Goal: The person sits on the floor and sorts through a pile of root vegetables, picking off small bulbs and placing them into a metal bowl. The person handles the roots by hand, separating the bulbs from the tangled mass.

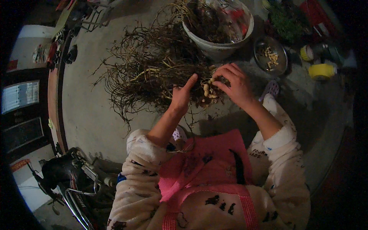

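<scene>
My left hand grips a bunch of dried peanut plants, its thumb lying on top of the stems. Leafless stalks spread from it to the left over the floor. At the root end, peanut pods hang in a cluster. My right hand has thumb and fingertips closed on a pod at the top of that cluster. Beyond my right hand, a metal bowl holds several loose peanuts. A white plastic bucket with more dried plants and clear and red plastic in it stands beyond my hands.
To the right lie a yellow container and a smaller yellow-labelled one. Green foliage sits near the upper right beside a red object. A motorbike stands at lower left. A metal folding frame is at upper left.
</scene>
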Tool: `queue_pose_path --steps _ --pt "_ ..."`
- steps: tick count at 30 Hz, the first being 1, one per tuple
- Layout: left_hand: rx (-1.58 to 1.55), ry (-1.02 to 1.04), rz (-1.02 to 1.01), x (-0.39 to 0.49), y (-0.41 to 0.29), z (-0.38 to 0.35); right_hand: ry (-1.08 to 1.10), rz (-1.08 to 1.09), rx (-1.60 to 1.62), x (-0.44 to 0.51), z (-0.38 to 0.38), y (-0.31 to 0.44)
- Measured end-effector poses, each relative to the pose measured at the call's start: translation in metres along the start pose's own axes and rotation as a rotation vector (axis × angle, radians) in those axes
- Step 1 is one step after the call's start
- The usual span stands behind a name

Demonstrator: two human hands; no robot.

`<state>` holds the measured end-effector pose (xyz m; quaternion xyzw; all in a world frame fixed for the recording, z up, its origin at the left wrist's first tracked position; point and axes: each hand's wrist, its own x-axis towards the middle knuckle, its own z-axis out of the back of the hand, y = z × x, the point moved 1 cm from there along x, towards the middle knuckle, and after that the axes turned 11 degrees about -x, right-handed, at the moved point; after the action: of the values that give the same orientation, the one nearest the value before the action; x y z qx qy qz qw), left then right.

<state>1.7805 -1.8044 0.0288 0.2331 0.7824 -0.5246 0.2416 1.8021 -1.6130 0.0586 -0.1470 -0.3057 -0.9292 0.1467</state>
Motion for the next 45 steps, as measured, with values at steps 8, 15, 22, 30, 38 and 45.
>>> queue_pose_path --steps 8,15,22,30,38,45 --pt "0.029 -0.027 -0.018 0.002 0.005 -0.003 0.028 -0.018 -0.119 -0.005 -0.001 0.004" --pt "0.036 0.105 -0.083 0.009 0.018 -0.009 -0.006 -0.124 -0.417 -0.010 -0.012 -0.002" --pt "0.104 -0.071 -0.109 0.030 0.037 0.004 -0.075 -0.269 -0.502 -0.013 -0.021 -0.037" --pt "0.049 -0.141 -0.085 0.013 0.014 0.007 0.210 -0.459 0.421 -0.016 -0.015 -0.016" --pt "0.092 -0.044 -0.165 0.024 0.034 0.012 0.177 -0.201 0.057 -0.014 -0.027 0.008" --pt "0.047 -0.051 -0.095 0.025 0.015 0.008 0.227 -0.383 0.516 -0.009 -0.015 -0.016"
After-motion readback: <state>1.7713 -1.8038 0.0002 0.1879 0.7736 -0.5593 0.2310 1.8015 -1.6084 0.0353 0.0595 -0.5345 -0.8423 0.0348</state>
